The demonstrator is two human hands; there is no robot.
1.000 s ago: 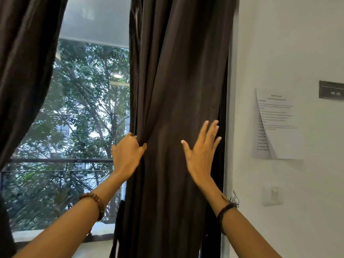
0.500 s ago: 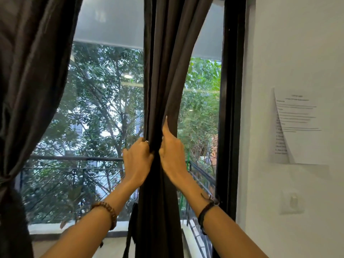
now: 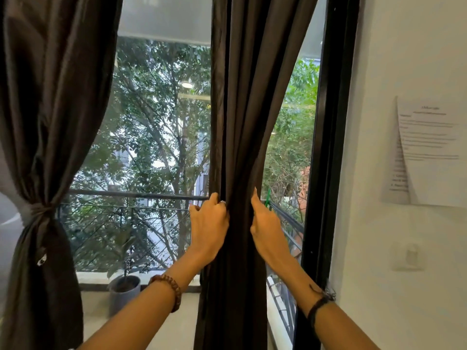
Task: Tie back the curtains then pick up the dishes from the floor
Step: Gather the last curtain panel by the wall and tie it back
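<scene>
The dark brown right curtain [image 3: 240,122] hangs in front of me, gathered into a narrow bunch at waist height. My left hand [image 3: 208,223] grips the bunch from its left side and my right hand [image 3: 265,228] presses it from the right, both wrapped around the fabric. The left curtain [image 3: 48,122] is tied back with a knot [image 3: 38,210] at the far left. No dishes are in view.
A glass window with a black frame [image 3: 326,147] stands behind the curtains, with a balcony railing [image 3: 131,194] and trees outside. A grey potted plant [image 3: 125,289] sits on the balcony floor. A white wall at right bears a paper notice [image 3: 427,152] and a switch [image 3: 408,256].
My right hand swept the spread curtain leftward away from the frame and closed on it beside my left hand. The window strip at right is now uncovered. The bunch has narrowed.
</scene>
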